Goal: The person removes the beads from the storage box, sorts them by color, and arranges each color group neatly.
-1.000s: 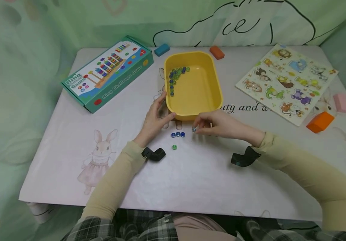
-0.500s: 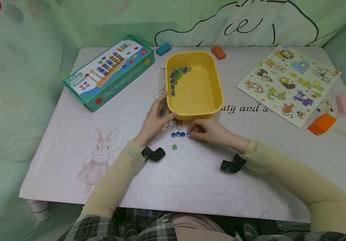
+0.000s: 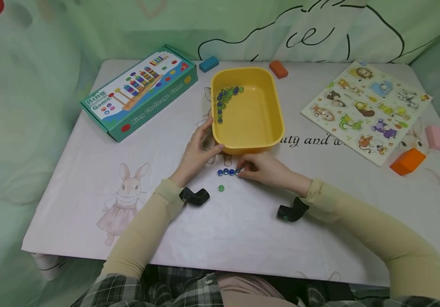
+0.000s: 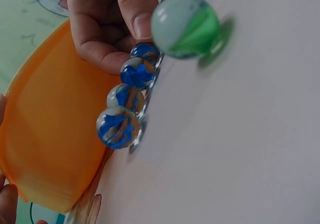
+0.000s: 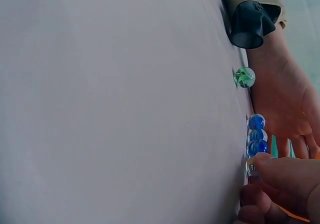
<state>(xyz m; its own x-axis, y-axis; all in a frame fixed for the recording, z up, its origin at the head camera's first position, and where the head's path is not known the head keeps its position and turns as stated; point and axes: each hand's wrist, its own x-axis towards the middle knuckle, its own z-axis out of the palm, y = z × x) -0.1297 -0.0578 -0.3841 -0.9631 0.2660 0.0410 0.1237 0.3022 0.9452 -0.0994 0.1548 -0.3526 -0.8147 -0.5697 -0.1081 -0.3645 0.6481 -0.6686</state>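
Tabletop scene, lining marbles: right hand (image 3: 263,169) pinching fourth marble (image 3: 237,172) onto blue row (image 3: 225,172) between both hands, left hand (image 3: 198,152) steadying tray (image 3: 277,115); next, probably release without nudging neighbours.

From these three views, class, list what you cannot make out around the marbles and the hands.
- Fourth marble, head view: mostly hidden by the right hand; colour unclear.
- Marbles in the tub, head view: too small to count.
- Left hand, right wrist view: fingertips cut off by the edge.
- Tub, left wrist view: inside hidden by its wall.
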